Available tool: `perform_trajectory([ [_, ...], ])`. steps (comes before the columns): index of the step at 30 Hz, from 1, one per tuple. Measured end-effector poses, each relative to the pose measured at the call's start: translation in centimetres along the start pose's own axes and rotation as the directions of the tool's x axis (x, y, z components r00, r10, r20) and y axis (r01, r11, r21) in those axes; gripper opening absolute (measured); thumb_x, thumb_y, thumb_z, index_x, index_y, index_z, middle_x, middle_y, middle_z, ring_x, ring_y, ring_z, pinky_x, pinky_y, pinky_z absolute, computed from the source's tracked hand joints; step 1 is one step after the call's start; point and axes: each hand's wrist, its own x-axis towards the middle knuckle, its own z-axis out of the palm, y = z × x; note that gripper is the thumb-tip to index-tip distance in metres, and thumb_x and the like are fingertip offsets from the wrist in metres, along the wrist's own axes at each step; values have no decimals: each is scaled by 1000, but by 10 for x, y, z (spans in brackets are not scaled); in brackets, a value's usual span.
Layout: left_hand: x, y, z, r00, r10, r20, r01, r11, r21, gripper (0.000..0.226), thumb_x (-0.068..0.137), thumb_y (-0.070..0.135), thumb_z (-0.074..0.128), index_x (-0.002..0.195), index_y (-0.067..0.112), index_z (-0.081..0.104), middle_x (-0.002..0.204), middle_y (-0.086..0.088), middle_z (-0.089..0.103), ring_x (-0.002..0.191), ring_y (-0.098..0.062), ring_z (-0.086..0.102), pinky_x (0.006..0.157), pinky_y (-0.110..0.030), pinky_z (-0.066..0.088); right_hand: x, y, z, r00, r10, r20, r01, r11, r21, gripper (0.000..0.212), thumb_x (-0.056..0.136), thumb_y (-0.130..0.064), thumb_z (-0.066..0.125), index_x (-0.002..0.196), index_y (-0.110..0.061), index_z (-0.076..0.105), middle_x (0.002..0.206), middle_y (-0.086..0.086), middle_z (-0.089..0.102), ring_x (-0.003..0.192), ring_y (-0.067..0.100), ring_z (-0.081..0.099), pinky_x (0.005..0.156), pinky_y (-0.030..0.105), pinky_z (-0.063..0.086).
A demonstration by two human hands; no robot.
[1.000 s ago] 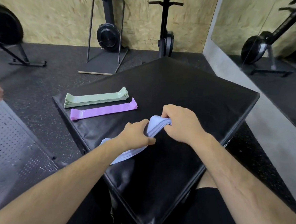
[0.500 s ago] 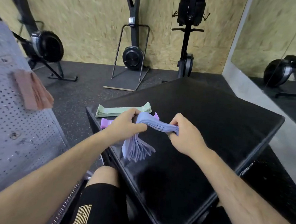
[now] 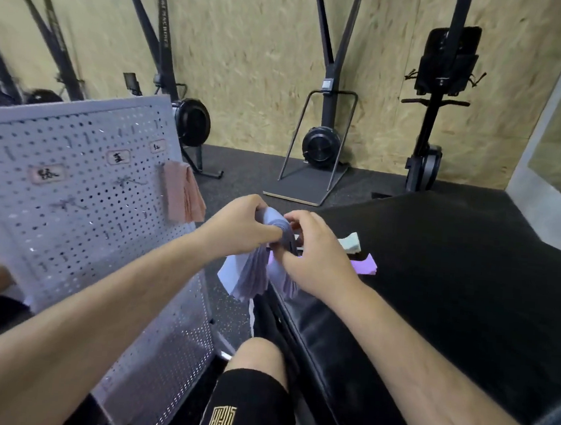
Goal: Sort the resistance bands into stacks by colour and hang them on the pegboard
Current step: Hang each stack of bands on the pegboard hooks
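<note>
Both hands hold a folded stack of pale blue resistance bands [image 3: 249,280] in the air between the pegboard and the black pad. My left hand [image 3: 238,224] grips the stack's top fold, and my right hand [image 3: 309,251] pinches it from the right. The loose ends of the bands fan downward. A grey pegboard [image 3: 74,204] with labels stands at the left, and a pink stack of bands [image 3: 182,192] hangs on its right side. On the black pad [image 3: 449,290], a green stack [image 3: 351,242] and a purple stack [image 3: 365,264] show partly behind my right hand.
Rowing and ski machines [image 3: 320,142] stand along the wooden wall at the back. My knee [image 3: 259,357] in black shorts sits between the pegboard and the pad. Dark rubber floor lies beyond.
The view swung left and the pegboard came into full sight. Both hands lifted the blue stack off the pad and carried it left toward the pegboard, its ends now hanging down.
</note>
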Motion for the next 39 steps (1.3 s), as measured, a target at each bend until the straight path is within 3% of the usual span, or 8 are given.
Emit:
perform_trajectory([
  [4, -11, -26, -33, 999, -40, -30, 40, 999, 17, 38, 75, 39, 76, 103, 22, 57, 90, 5, 64, 76, -11, 59, 62, -28, 45, 22, -18, 22, 998, -46, -45, 47, 999, 12, 16, 86, -15, 66, 101, -19, 67, 99, -4, 64, 90, 15, 59, 83, 42, 52],
  [9, -22, -51, -88, 999, -17, -50, 20, 998, 62, 56, 77, 50, 80, 121, 32, 52, 92, 14, 56, 73, -2, 53, 58, -21, 40, 63, -53, 45, 995, -76, -60, 82, 990, 111, 13, 83, -16, 68, 93, -22, 74, 88, -10, 71, 84, 12, 65, 76, 40, 56],
  [12, -20, -62, -119, 994, -22, -105, 32, 994, 100, 55, 76, 51, 79, 122, 36, 52, 102, 11, 61, 81, -6, 59, 70, -29, 50, 92, -81, 57, 992, -119, -42, 124, 983, 134, 14, 84, -16, 68, 91, -25, 74, 85, -11, 71, 81, 11, 65, 74, 37, 56],
  [19, 7, -91, -166, 974, -130, -185, 161, 973, 167, 45, 79, 47, 77, 116, 34, 54, 90, 2, 65, 66, -12, 58, 54, -27, 41, 155, -112, 97, 987, -163, 5, 161, 978, 132, 13, 84, -19, 65, 89, -27, 74, 83, -9, 72, 78, 13, 66, 69, 36, 57],
  [26, 44, -120, -176, 965, -189, -180, 240, 913, 330, 48, 80, 44, 77, 119, 31, 52, 87, 4, 61, 68, -10, 58, 51, -27, 39, 196, -107, 140, 985, -172, 36, 167, 981, 99, 16, 83, -16, 64, 79, -32, 68, 87, -10, 67, 79, 12, 62, 67, 35, 54],
  [30, 60, -136, -168, 962, -189, -199, 255, 881, 398, 47, 83, 40, 76, 122, 25, 53, 87, 4, 58, 68, -10, 56, 49, -27, 39, 207, -95, 164, 989, -132, 65, 127, 989, 71, 12, 84, -16, 62, 84, -24, 71, 89, -6, 66, 80, 17, 62, 71, 41, 57],
  [36, 67, -156, -162, 962, -198, -190, 262, 871, 415, 36, 88, 45, 71, 114, 24, 56, 88, 5, 58, 69, -10, 57, 50, -26, 40, 208, -88, 192, 987, -111, 112, 98, 988, 115, 18, 84, -13, 59, 89, -24, 74, 90, -5, 70, 83, 18, 64, 70, 38, 56],
  [39, 67, -162, -164, 960, -220, -175, 275, 860, 430, 42, 87, 47, 71, 120, 25, 57, 103, -1, 61, 73, -12, 56, 53, -27, 38, 206, -84, 202, 985, -123, 121, 106, 985, 138, 20, 84, -12, 60, 90, -26, 72, 92, -6, 68, 87, 17, 62, 72, 37, 54],
])
